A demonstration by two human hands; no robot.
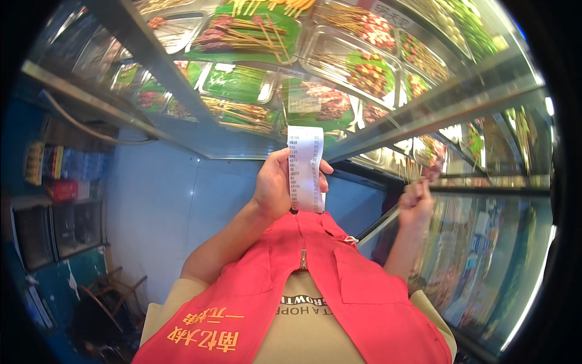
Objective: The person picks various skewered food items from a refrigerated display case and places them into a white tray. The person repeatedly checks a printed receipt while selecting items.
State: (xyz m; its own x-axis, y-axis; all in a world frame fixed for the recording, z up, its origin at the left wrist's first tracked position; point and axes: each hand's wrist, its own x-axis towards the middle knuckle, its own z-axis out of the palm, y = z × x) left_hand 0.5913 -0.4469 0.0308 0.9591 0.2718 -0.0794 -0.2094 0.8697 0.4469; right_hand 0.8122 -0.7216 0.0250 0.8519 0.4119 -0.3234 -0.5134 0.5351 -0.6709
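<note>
A long printed paper slip [305,168] is held upright in front of my chest by my left hand [275,182], the fingers wrapped behind it. Out to the right, my right hand [416,200] is closed around the sticks of some skewered meat [434,170], with the meat end pointing up and away from me. The hand and meat are slightly blurred. Beyond the slip, a metal tray of raw meat skewers [334,102] lies on green leaf lining inside a display case. Dark meat skewers [218,34] rest on another leaf-lined tray farther back.
Metal frame bars [436,98] of the display case cross ahead and to the right. A glass-fronted cabinet [482,255] stands close on my right. At left are a curved hose [82,127], stacked packages [77,164] and a wooden chair [113,291] on the tiled floor.
</note>
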